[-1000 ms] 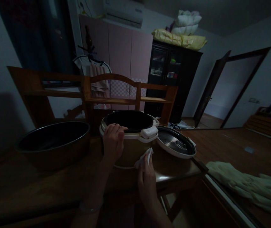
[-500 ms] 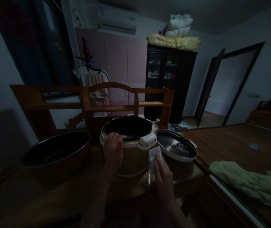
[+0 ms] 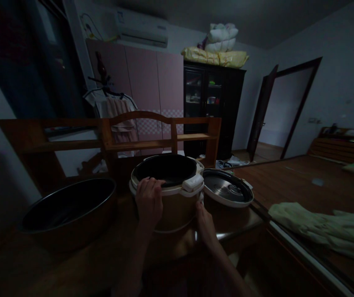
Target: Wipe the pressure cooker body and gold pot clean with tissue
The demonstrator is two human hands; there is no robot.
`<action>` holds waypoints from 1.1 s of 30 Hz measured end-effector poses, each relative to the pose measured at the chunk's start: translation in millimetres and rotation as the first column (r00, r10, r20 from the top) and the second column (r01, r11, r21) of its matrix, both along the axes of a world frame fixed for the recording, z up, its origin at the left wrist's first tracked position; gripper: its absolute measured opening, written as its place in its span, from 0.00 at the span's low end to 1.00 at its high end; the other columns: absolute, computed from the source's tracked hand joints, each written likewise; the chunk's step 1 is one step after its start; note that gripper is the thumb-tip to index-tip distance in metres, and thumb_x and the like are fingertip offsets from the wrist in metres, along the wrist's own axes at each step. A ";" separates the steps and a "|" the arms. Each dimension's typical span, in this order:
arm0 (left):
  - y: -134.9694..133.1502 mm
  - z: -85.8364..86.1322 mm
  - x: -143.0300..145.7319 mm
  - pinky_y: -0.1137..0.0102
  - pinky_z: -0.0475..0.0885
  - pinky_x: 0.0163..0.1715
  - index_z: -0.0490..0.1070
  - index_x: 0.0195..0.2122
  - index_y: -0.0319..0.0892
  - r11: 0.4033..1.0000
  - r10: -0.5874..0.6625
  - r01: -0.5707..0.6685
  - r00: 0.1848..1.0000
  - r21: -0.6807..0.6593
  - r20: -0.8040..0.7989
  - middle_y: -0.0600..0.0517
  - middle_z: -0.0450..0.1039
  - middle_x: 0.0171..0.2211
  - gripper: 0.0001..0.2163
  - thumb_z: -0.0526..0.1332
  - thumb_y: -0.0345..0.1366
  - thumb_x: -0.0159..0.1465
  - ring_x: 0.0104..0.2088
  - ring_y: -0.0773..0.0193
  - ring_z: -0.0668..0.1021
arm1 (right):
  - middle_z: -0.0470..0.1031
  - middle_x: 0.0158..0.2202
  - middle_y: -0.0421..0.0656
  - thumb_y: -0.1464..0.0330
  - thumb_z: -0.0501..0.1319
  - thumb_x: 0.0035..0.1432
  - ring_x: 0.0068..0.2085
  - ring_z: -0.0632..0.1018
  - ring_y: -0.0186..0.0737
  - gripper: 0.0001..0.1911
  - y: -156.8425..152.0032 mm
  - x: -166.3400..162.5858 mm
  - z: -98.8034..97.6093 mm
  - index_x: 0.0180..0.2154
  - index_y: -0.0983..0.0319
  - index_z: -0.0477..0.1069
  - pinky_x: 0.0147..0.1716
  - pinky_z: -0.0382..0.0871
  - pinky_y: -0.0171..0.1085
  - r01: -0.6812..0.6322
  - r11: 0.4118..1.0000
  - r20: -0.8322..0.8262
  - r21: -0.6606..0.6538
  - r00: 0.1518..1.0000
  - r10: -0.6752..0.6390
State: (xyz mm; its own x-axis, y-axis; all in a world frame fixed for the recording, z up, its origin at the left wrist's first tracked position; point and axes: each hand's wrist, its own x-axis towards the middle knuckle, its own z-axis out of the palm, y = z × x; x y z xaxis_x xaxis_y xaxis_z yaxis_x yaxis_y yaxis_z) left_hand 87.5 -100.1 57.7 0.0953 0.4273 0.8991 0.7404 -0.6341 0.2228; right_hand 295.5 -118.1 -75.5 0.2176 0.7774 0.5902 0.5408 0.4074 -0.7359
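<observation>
An electric cooker [image 3: 177, 210] with a white rim and a dark, open inside stands upright on the wooden table. My left hand [image 3: 149, 198] is closed over its front-left rim, fingers hooked towards the inside. Low on the cooker's right side, below the white handle block [image 3: 193, 182], my right hand [image 3: 205, 220] presses a white tissue [image 3: 201, 197]; most of the tissue is hidden by the fingers and the cooker. The round lid [image 3: 226, 187] lies to the right with its metal inner face up. On the left sits a wide pot [image 3: 71, 206] with a dark lining.
Behind the cooker rises a wooden shelf frame [image 3: 139, 145]. To the right, pale green cloth [image 3: 316, 225] lies on a brown surface [image 3: 276, 181]. Farther back are pink cupboards [image 3: 146, 82], a dark glass-fronted cabinet [image 3: 231, 103] and an open door [image 3: 262, 111].
My right hand has moved up against the cooker's right side, taking the tissue with it. The left hand stays on the rim. The whole view has shifted slightly.
</observation>
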 end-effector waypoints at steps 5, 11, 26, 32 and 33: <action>0.8 -0.2 -0.2 0.55 0.62 0.59 0.73 0.42 0.44 1.000 0.015 -0.015 1.000 -0.011 -0.004 0.48 0.73 0.41 0.19 0.41 0.35 0.71 0.49 0.56 0.70 | 0.83 0.45 0.47 0.55 0.43 0.74 0.44 0.84 0.47 0.26 -22.4 -9.7 10.7 0.59 0.59 0.70 0.40 0.77 0.40 -0.010 0.998 -0.005 -0.067 1.000 0.010; -1.6 1.1 0.5 0.56 0.61 0.60 0.73 0.43 0.44 0.996 0.021 -0.022 1.000 -0.090 -0.013 0.48 0.73 0.41 0.21 0.40 0.36 0.72 0.49 0.56 0.70 | 0.56 0.70 0.50 0.54 0.44 0.73 0.70 0.58 0.47 0.34 -54.2 -47.7 21.7 0.72 0.62 0.42 0.65 0.59 0.49 -0.019 0.996 -0.022 -0.092 1.000 0.017; -15.0 11.3 -12.1 0.55 0.59 0.63 0.71 0.51 0.45 0.988 -0.059 0.037 0.988 -0.151 -0.144 0.49 0.71 0.47 0.19 0.42 0.38 0.72 0.54 0.59 0.68 | 0.39 0.74 0.51 0.60 0.47 0.73 0.73 0.45 0.48 0.36 -71.9 -52.4 20.5 0.72 0.61 0.32 0.69 0.50 0.55 -0.091 0.995 0.090 -0.047 0.991 0.095; -1.6 -3.6 -4.6 0.55 0.59 0.63 0.72 0.48 0.44 1.000 0.008 -0.008 0.999 -0.006 -0.050 0.49 0.73 0.45 0.16 0.44 0.33 0.71 0.53 0.58 0.70 | 0.35 0.74 0.46 0.65 0.46 0.72 0.71 0.48 0.53 0.36 -56.6 -56.1 14.8 0.72 0.58 0.27 0.63 0.62 0.56 0.004 0.997 0.135 0.082 0.991 -0.015; 2.3 -6.6 -5.4 0.55 0.59 0.63 0.72 0.48 0.44 1.000 0.015 -0.014 0.998 0.018 -0.059 0.49 0.73 0.44 0.16 0.45 0.32 0.71 0.52 0.59 0.70 | 0.35 0.74 0.46 0.65 0.47 0.71 0.71 0.50 0.55 0.38 -49.4 -56.5 11.4 0.72 0.58 0.26 0.61 0.66 0.56 0.036 0.991 0.149 0.127 0.987 -0.055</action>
